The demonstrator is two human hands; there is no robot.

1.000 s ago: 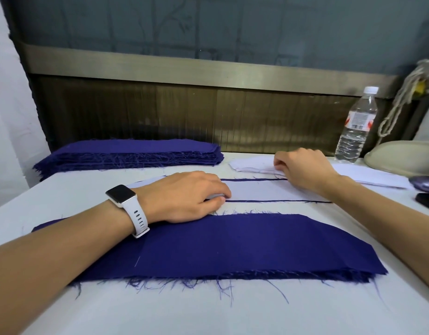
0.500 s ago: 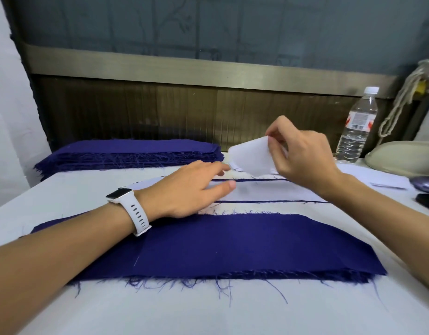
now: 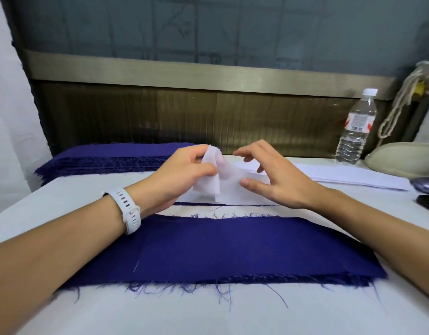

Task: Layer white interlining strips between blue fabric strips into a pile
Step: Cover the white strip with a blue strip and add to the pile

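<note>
The left grip (image 3: 184, 175) is raised above the desk (image 3: 208, 315) and pinches one end of a white strip (image 3: 223, 180) between thumb and fingers. The end of the strip stands up past the fingertips and folds over on itself. From there the strip runs to the right and sags toward the right grip (image 3: 274, 175), which is close beside the left one at the same height. The right grip's fingers are spread and loosely bent, the forefinger lifted clear. Only its thumb tip touches the front of the strip, so it is not closed around anything.

Straight below both hands lies the pile (image 3: 252, 201), white on top with a thin blue edge showing along its near side. The lower fold of the held strip hangs just above it.

A wide blue strip (image 3: 232, 247) with frayed edges lies flat in front of the pile, under the forearms. A stack of blue fabric (image 3: 112, 155) sits at the back left. A stack of white strips (image 3: 353, 176) lies at the back right, near a water bottle (image 3: 356, 131). The left wrist wears a white watch (image 3: 130, 209).
</note>
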